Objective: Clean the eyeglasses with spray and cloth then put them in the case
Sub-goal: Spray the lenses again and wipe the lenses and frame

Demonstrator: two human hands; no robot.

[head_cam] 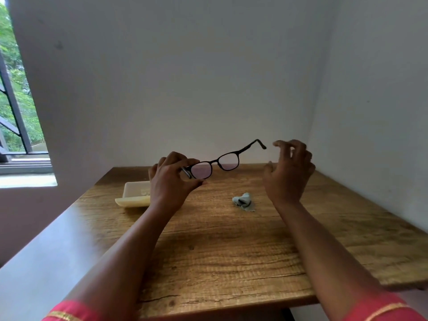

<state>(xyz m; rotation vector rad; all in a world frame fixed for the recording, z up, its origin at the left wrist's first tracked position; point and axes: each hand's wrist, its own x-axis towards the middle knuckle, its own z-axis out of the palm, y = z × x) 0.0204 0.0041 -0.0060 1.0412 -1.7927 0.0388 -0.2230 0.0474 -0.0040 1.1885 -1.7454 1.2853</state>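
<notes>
Now I have the eyeglasses (214, 164) pinched at one hinge in my left hand (172, 181) above the desk (231, 251), cloth (244, 201) below my loose, empty right-hand fingers (289, 147), so next I judge folding the free temple, then casing them in the cream case (134, 196).

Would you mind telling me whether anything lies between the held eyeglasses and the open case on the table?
Nothing visible blocks that path. The left hand pinches the eyeglasses in the air, and the cream case lies open just beyond that hand's wrist. The crumpled cloth sits off toward the right hand, away from the case.
</notes>
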